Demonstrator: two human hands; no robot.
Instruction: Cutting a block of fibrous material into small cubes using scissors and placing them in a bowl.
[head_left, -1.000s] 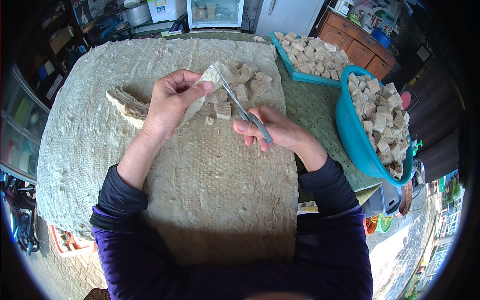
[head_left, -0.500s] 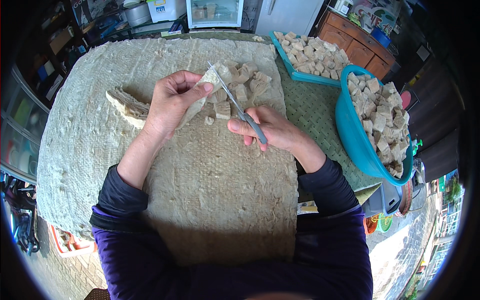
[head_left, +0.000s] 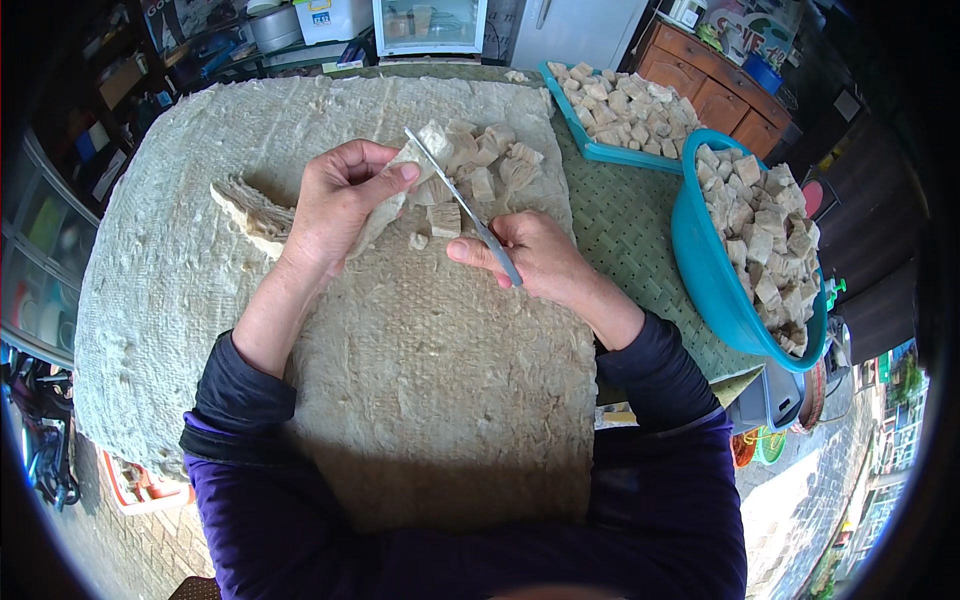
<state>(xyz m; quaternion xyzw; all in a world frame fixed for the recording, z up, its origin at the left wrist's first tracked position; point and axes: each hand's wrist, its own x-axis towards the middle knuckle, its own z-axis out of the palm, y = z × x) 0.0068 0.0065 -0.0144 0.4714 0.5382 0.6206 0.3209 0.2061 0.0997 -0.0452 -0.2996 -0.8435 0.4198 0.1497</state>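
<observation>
My left hand [head_left: 338, 200] pinches a strip of pale, fibrous material [head_left: 378, 222] over the large beige mat [head_left: 420, 350]. My right hand [head_left: 535, 260] is closed around grey-handled scissors [head_left: 497, 248], whose blades point up and left across the strip's top end, beside my left thumb. A whitish chunk [head_left: 434, 138] sits at the blade tip. Several cut chunks [head_left: 445, 218] lie in a loose group on the mat just beyond the scissors. A longer layered piece [head_left: 250, 212] rests on the mat to the left, partly behind my left hand.
On the green woven surface [head_left: 625, 230] to the right are a teal tray of chunks [head_left: 630, 110] and a deep teal basin [head_left: 715, 280] heaped with more. Behind stand a wooden cabinet [head_left: 720, 105], a white fridge [head_left: 575, 30] and a glass-fronted case [head_left: 430, 25].
My right hand and the scissors have shifted a little left, with the blades closing through the strip's end. The whitish end piece appears parted from the strip. My left hand has barely moved.
</observation>
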